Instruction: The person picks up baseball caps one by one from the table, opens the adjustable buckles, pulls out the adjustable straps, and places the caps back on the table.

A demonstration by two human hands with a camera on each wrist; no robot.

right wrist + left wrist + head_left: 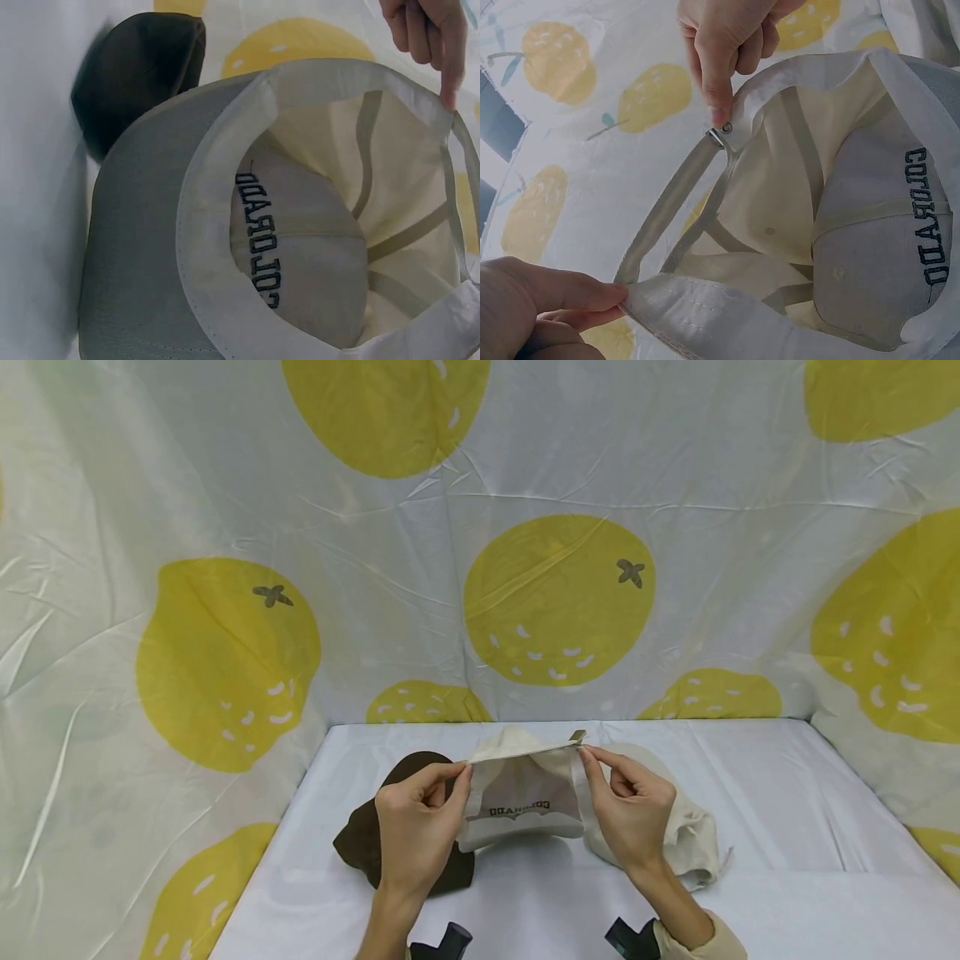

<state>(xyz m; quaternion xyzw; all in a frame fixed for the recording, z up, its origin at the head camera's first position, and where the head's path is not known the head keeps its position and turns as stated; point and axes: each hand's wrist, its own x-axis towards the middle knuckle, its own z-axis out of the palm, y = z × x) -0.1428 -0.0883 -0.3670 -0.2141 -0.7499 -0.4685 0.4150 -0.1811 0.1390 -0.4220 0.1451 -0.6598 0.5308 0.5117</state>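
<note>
A cream baseball cap [487, 835] is held up over the table, its inside facing me and the COLORADO lettering showing in reverse. My left hand [416, 818] pinches the rim at one end of the back strap [667, 202] between thumb and forefinger. At the strap's other end, my right hand [633, 806] pinches the rim beside a small metal buckle [716, 137]. Between the hands the strap spans the cap's rear opening. The grey underside of the brim [135, 247] shows in the right wrist view, where the right hand is out of sight.
A dark brown cap [360, 835] lies on the white-covered table [810, 835], partly behind the left hand. Behind the right hand lies a crumpled off-white cloth item [693, 839]. A lemon-print sheet [375, 593] hangs behind and at the sides.
</note>
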